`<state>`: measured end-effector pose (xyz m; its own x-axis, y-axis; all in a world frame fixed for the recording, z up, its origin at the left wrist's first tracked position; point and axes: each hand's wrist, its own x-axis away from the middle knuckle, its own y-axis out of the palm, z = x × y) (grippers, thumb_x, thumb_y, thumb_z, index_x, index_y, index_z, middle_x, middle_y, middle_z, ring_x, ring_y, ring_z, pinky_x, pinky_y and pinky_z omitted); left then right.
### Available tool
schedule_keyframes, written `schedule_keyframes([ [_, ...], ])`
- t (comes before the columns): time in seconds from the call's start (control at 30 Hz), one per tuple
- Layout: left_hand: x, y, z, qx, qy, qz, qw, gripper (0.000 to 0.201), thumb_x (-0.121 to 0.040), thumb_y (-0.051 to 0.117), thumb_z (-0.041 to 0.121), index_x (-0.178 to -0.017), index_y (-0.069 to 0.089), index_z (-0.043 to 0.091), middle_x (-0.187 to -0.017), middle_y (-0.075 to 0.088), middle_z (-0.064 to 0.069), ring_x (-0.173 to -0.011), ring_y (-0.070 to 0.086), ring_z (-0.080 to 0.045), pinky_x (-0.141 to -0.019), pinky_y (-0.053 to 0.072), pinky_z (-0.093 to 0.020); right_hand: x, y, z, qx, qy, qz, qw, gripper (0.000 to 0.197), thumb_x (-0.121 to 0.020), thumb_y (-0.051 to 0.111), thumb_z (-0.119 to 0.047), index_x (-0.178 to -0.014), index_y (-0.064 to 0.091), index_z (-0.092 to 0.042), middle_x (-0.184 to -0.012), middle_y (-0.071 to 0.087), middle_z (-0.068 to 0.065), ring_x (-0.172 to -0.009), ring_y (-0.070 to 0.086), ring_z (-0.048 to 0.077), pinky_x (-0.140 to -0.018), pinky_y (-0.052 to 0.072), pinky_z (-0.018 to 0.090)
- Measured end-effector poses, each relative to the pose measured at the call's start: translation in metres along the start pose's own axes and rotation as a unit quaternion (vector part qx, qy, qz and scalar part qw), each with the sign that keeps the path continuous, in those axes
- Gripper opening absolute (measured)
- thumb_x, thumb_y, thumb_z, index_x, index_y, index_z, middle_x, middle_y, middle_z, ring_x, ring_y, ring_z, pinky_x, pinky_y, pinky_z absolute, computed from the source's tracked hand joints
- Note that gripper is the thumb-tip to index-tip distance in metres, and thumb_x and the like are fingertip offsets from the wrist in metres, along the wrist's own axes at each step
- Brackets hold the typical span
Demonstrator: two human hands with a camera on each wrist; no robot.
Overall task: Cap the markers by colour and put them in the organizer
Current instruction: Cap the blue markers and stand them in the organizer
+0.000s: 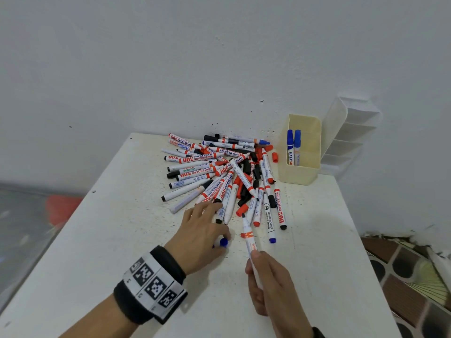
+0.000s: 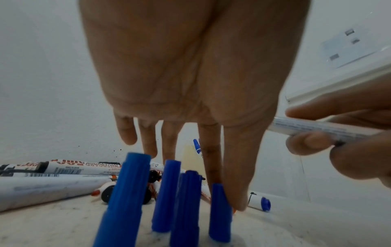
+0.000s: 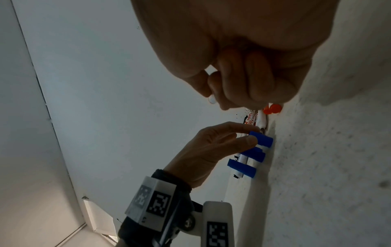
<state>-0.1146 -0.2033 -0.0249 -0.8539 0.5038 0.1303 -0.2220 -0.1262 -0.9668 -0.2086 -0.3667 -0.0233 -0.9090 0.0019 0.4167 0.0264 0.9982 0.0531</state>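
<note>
A jumbled pile of whiteboard markers (image 1: 219, 172) with red, black and blue caps lies on the white table (image 1: 122, 240). My right hand (image 1: 253, 258) grips an uncapped white marker (image 1: 247, 234) with an orange band, its dark tip pointing at the pile. The left hand (image 1: 207, 223) reaches flat over the pile's near edge, fingers straight. Several loose blue caps (image 2: 165, 195) stand upright under that palm, and the thumb touches one of them (image 2: 220, 208). The cream organizer bin (image 1: 307, 167) at the back right holds two blue-capped markers (image 1: 292, 147).
A white slotted rack (image 1: 351, 132) leans on the wall behind the bin. A loose orange cap (image 1: 275, 157) lies beside the bin. The table's right edge drops to a patterned floor (image 1: 402, 276). Bare tabletop stretches in front of both hands.
</note>
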Motion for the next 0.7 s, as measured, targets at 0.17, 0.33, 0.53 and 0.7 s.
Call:
schedule_keyframes([
  [0.17, 0.004, -0.017, -0.002, 0.115, 0.01, 0.09, 0.989, 0.022, -0.095, 0.058, 0.041, -0.114, 0.064, 0.032, -0.139, 0.052, 0.01, -0.132, 0.041, -0.008, -0.112, 0.033, -0.034, 0.004, -0.002, 0.003, 0.037, -0.07, 0.003, 0.997, 0.023, -0.101, 0.043, -0.022, -0.095, 0.06, -0.009, -0.051, 0.045, 0.007, -0.038, 0.031, 0.014, -0.038, 0.026, 0.02],
  [0.33, 0.01, -0.033, -0.007, 0.462, -0.052, 0.163, 0.87, 0.016, -0.095, 0.061, 0.022, -0.109, 0.067, 0.028, -0.096, 0.073, 0.006, -0.092, 0.068, -0.007, -0.088, 0.054, -0.025, 0.006, -0.002, 0.001, 0.021, -0.069, 0.007, 0.997, 0.021, -0.101, 0.044, -0.009, -0.095, 0.063, -0.004, -0.048, 0.039, -0.001, -0.038, 0.027, 0.006, -0.037, 0.023, 0.016],
  [0.53, 0.012, -0.035, -0.001, 0.517, -0.041, 0.12, 0.847, 0.012, -0.092, 0.064, 0.019, -0.103, 0.065, 0.017, -0.089, 0.074, -0.003, -0.084, 0.07, -0.013, -0.082, 0.054, -0.026, 0.008, 0.003, -0.003, 0.032, -0.075, -0.021, 0.996, 0.021, -0.1, 0.045, -0.01, -0.096, 0.065, -0.006, -0.048, 0.037, -0.003, -0.039, 0.028, 0.004, -0.038, 0.025, 0.016],
  [0.7, 0.012, -0.031, 0.002, 0.503, -0.01, 0.093, 0.859, 0.007, -0.089, 0.067, 0.02, -0.094, 0.069, 0.015, -0.093, 0.074, -0.001, -0.079, 0.069, -0.009, -0.081, 0.055, -0.026, 0.006, 0.012, -0.003, 0.025, -0.085, -0.021, 0.996, 0.021, -0.101, 0.044, -0.017, -0.098, 0.065, -0.01, -0.049, 0.04, -0.001, -0.042, 0.031, 0.007, -0.038, 0.027, 0.017],
])
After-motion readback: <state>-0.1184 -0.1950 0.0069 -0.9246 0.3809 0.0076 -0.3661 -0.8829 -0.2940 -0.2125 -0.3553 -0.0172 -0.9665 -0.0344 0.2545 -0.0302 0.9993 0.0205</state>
